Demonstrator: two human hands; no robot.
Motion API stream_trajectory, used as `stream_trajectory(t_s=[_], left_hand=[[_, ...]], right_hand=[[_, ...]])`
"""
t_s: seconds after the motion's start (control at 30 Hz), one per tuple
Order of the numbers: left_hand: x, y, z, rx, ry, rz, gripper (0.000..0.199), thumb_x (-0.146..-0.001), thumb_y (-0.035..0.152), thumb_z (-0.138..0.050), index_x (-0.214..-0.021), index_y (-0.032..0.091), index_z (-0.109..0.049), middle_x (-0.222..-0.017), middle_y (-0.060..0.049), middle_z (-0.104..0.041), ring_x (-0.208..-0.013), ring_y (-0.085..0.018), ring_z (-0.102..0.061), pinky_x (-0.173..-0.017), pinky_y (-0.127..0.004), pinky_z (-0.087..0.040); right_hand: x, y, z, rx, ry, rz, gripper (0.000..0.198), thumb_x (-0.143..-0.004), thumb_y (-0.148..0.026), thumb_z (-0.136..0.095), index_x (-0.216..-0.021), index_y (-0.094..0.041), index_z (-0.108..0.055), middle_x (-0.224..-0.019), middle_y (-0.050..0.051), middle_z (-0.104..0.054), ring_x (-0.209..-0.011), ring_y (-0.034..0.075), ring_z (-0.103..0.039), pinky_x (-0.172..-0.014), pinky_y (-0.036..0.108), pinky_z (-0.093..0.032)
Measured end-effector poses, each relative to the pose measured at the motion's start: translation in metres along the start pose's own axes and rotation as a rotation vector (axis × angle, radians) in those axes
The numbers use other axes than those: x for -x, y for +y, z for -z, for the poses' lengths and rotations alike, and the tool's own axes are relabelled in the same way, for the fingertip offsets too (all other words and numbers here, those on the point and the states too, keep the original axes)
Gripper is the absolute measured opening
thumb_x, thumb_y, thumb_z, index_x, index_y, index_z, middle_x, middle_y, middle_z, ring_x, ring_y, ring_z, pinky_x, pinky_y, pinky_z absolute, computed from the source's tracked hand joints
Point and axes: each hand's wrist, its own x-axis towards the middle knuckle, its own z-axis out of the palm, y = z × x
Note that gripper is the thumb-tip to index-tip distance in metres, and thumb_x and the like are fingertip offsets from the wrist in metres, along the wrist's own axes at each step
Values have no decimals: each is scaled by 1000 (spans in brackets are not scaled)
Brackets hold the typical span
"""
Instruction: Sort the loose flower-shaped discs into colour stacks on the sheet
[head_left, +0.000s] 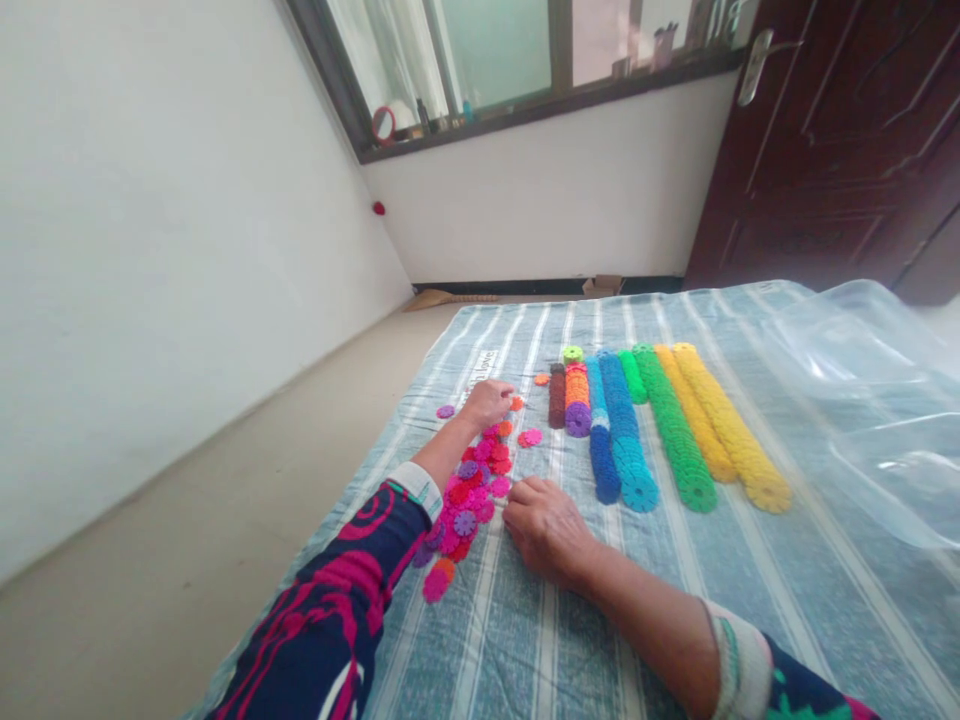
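My left hand [487, 403] reaches over the far end of a loose pile of notched plastic discs [463, 523], mostly pink, red and purple. Its fingers are drawn together, with an orange disc [517, 404] right beside the fingertips; whether they grip it is unclear. My right hand [549, 528] rests at the pile's right side, fingers curled and fingertips near a pink disc [500, 487]. What it holds, if anything, is hidden. Sorted by colour, rows of overlapping discs lie further right: yellow [731, 430], green [675, 435], blue [619, 405], brown [556, 398] and orange [577, 385].
A striped bluish cloth [525, 640] covers the surface. Two clear plastic containers [862, 335] stand at the right. Single discs, one purple [445, 411] and one pink [531, 438], lie apart. Beyond are a window ledge [540, 105] and a dark red door [847, 140].
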Motion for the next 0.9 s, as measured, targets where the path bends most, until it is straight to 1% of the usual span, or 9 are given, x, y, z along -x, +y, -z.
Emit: stream_trajectory(t_s=[0.1,0.2,0.3,0.37,0.5,0.67,0.8,0.9], left_hand=[[-3,-2,0,-114,12,-7,22,-69,16,-58,-84,16,-75,-80,-3,-70,-77,-16,-61,-73,-24,-45],[-4,2,0,-173,-61,-24,25,-69,20,-62,-90,16,-75,-87,-4,-70,-78,-17,-62,-72,-24,-46],[-6,12,1,-255,-132,-26,25,-70,17,-60,-89,17,-75,-85,-5,-70,-78,-18,-63,-72,-25,-46],[-8,18,4,-305,-170,-21,23,-71,15,-57,-85,17,-75,-82,-5,-71,-80,-18,-63,-73,-25,-45],[-10,27,10,-353,-212,-4,21,-70,14,-56,-77,17,-75,-81,-6,-72,-80,-18,-63,-73,-25,-45],[-9,38,14,-403,-292,21,25,-68,14,-56,-82,17,-76,-81,-7,-72,-76,-19,-65,-65,-24,-44],[-10,45,15,-422,-296,52,27,-67,13,-57,-85,16,-76,-81,-9,-74,-79,-20,-66,-66,-23,-44],[-11,48,15,-468,-311,61,27,-69,16,-57,-88,13,-77,-84,-13,-74,-81,-23,-68,-67,-26,-46]], right_hand=[[-1,-1,2,-9,-16,0,15,-83,-13,-62,-69,-17,-59,-80,3,-61,-76,17,-46,-64,32,-27],[-1,-1,4,-16,-21,-3,16,-84,-13,-61,-69,-18,-59,-80,3,-61,-76,17,-47,-64,32,-27],[-1,-1,5,-22,-23,-6,16,-84,-12,-61,-69,-18,-59,-80,3,-61,-77,17,-47,-64,32,-27],[-1,-1,4,-24,-23,-8,15,-83,-12,-61,-69,-18,-59,-80,3,-61,-77,17,-46,-65,32,-27],[-2,-1,3,-25,-12,-7,15,-83,-13,-62,-69,-18,-59,-80,3,-61,-77,17,-46,-64,32,-27],[-2,-2,6,-19,-14,-3,15,-82,-12,-62,-69,-18,-58,-79,3,-60,-76,17,-47,-63,32,-27],[-2,-2,6,-15,1,8,16,-83,-13,-62,-69,-18,-58,-79,3,-60,-75,17,-47,-63,32,-28],[-2,-2,5,-9,5,5,16,-83,-14,-62,-69,-18,-58,-79,3,-61,-75,17,-48,-63,32,-28]])
